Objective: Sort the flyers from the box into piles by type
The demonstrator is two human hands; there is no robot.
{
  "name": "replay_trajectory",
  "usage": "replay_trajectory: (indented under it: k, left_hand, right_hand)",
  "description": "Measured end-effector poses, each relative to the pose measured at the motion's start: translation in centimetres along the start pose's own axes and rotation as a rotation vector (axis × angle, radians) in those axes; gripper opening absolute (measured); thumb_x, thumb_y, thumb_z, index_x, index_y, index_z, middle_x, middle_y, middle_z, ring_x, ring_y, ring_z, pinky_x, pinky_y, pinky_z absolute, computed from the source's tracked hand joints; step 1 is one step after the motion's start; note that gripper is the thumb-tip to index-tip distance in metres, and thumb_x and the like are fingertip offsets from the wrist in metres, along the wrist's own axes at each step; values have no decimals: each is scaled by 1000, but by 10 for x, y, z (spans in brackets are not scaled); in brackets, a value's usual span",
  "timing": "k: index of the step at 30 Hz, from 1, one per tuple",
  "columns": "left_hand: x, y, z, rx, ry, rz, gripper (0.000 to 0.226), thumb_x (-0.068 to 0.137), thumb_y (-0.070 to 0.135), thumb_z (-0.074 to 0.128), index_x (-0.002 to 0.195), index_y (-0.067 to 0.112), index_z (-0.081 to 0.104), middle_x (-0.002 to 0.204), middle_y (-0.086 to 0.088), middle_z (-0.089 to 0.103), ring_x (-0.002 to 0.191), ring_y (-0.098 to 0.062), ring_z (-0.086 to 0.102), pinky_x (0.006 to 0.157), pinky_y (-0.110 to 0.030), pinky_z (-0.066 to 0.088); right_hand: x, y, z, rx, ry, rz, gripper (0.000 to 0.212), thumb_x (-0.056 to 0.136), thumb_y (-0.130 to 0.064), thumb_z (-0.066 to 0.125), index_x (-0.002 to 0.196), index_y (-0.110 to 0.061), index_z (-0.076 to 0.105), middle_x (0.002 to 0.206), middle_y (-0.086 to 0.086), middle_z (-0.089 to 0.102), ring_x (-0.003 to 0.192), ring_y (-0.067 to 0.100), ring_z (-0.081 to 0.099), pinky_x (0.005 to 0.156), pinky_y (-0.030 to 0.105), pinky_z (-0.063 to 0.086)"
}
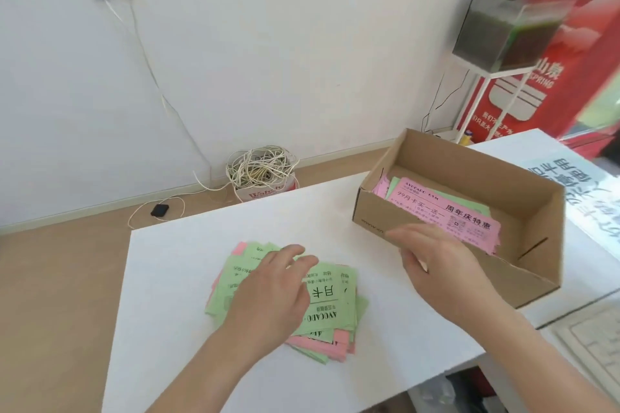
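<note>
Mostly green flyers (335, 295) fan loosely over pink ones (322, 344).

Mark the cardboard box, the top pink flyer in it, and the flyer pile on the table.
Brown cardboard box (372, 209): head view, near outer wall.
Pink printed flyer (443, 211): head view, its printed middle.
Green-and-pink flyer pile (328, 295): head view, top green sheet.

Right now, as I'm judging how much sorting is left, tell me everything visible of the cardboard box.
The cardboard box is plain brown corrugated card, open-topped, with small dark print on one outer wall. It sits angled on the white table, toward the far right. Loose pink and green flyers lie inside, a pink one uppermost. The right hand reaches over its near wall; whether it touches the card is unclear.
</note>
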State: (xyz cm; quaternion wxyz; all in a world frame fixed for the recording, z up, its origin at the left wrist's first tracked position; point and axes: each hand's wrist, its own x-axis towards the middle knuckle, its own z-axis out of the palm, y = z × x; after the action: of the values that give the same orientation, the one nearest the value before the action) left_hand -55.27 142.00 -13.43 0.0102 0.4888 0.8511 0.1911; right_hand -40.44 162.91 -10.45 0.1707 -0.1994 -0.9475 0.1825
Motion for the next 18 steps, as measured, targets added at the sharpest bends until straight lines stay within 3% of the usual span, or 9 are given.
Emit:
replay_trajectory:
  k: [3, 5, 7, 8, 10, 11, 13, 16, 18]
  left_hand:
    - [43, 30, 1, -106, 135, 177, 30, 81, 23, 55, 109, 25, 63, 118, 6, 59, 106, -15, 55, 73, -34, 56]
    - [74, 53, 6, -90, 114, 205, 36, 86, 30, 55, 121, 27, 56, 134, 3, 47, 119, -16, 42, 84, -38, 53]
    - [102, 66, 23, -59, 12, 150, 50, 89, 38, 55, 136, 30, 40, 150, -1, 24, 132, -20, 27, 100, -38, 42]
    - [115, 71, 31, -54, -35, 111, 55, 90, 41, 55, 139, 29, 35, 152, -3, 17, 133, -23, 27, 103, -37, 38]
    - [136, 81, 48, -80, -95, 59, 56, 91, 43, 55, 140, 26, 35, 153, -8, 14, 125, -26, 42, 99, -34, 38]
    - [144, 85, 55, -91, -106, 54, 55, 91, 43, 55, 139, 25, 36, 153, -10, 14, 119, -25, 50, 96, -34, 39]
    - [161, 92, 67, -92, -104, 68, 55, 91, 39, 57, 140, 24, 36, 155, -10, 13, 109, -23, 59, 90, -33, 42]
    - [186, 105, 79, -198, -122, 85, 66, 90, 26, 59, 147, 31, 26, 159, -5, 4, 115, -26, 54, 89, -32, 42]
    - [197, 115, 83, -324, -156, 109, 73, 90, 20, 59, 149, 37, 19, 160, 2, 0, 127, -23, 45, 99, -31, 39]
  right_hand:
    - [0, 32, -27, -200, 69, 87, 37, 84, -14, 67, 121, -18, 63, 121, -1, 63, 110, 27, 54, 85, 39, 49]
    - [-3, 51, -32, -301, -83, 209, 49, 89, -26, 61, 136, -23, 50, 135, -2, 53, 118, 27, 51, 89, 40, 49]
    - [-9, 65, -24, -351, -159, 294, 50, 92, -25, 55, 140, -31, 42, 136, -10, 52, 112, 21, 57, 74, 35, 51]
    - [-12, 68, -19, -356, -133, 293, 52, 88, -19, 60, 136, -33, 47, 126, -11, 60, 97, 20, 64, 59, 32, 48]
    - [-17, 75, -9, -377, -80, 270, 63, 61, -3, 80, 116, -29, 64, 90, -10, 71, 57, 20, 62, 38, 22, 25]
    - [-18, 77, -6, -379, -40, 276, 65, 49, 3, 83, 107, -25, 69, 77, -8, 70, 45, 21, 57, 37, 18, 15]
    - [-16, 83, -3, -384, 54, 280, 64, 43, 9, 79, 101, -18, 72, 70, -5, 69, 40, 22, 53, 41, 14, 7]
    - [-4, 99, -4, -432, 124, 311, 57, 51, 8, 66, 104, -11, 70, 82, 1, 73, 53, 24, 63, 38, 20, 29]
    - [4, 118, -6, -459, 139, 338, 49, 69, -2, 44, 112, -7, 66, 103, 8, 72, 80, 27, 69, 57, 34, 50]
